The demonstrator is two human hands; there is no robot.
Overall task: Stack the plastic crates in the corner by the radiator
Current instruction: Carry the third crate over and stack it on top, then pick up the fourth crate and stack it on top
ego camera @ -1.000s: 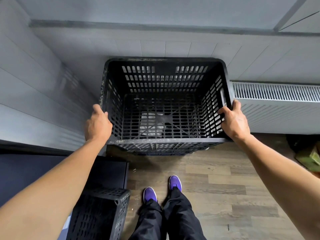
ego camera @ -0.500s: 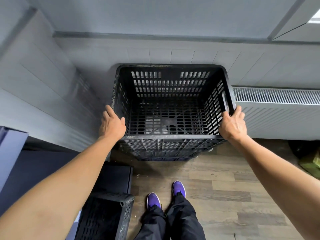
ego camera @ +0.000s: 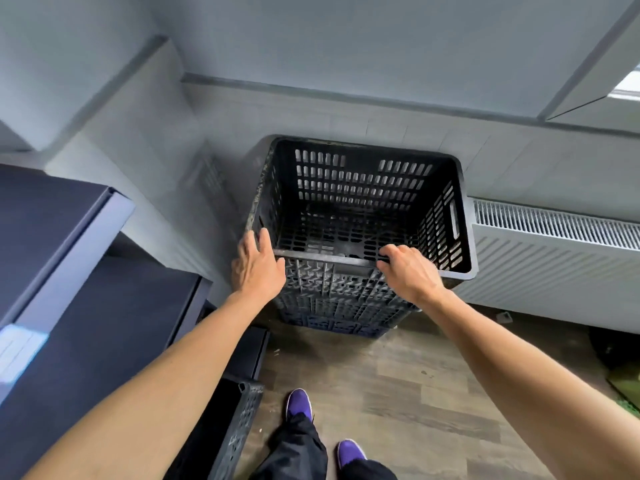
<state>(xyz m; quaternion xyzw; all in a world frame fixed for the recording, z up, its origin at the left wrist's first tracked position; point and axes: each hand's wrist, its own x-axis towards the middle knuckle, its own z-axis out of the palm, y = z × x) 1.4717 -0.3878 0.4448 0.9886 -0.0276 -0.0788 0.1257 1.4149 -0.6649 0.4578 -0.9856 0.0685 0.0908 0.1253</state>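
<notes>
1. Where the near rim of the top crate (ego camera: 363, 209) meets its left corner, the left hand (ego camera: 258, 268) lies flat against the outside, fingers spread and thumb hooked at the rim; it presses rather than grips.
2. Right hand (ego camera: 408, 273): fingers curled over the same near rim, right of centre, closed on the edge of the top crate.
3. Both forearms are bare and reach forward from the lower corners of the view.
4. Top crate: black, slotted walls and floor, open side up, nothing inside. It sits on a lower crate (ego camera: 332, 322), of which only a bluish strip shows at floor level.
5. Position: the stack stands in the corner, its left side near the left wall (ego camera: 145, 161), its back toward the rear wall, its right side just beside the end of the radiator (ego camera: 554, 251).
6. Another black crate (ego camera: 239, 427) stands on the wooden floor (ego camera: 398, 386) at lower left, beside dark cabinets (ego camera: 86, 306).
7. Purple shoes (ego camera: 298, 403) and dark trousers appear at the bottom edge.
</notes>
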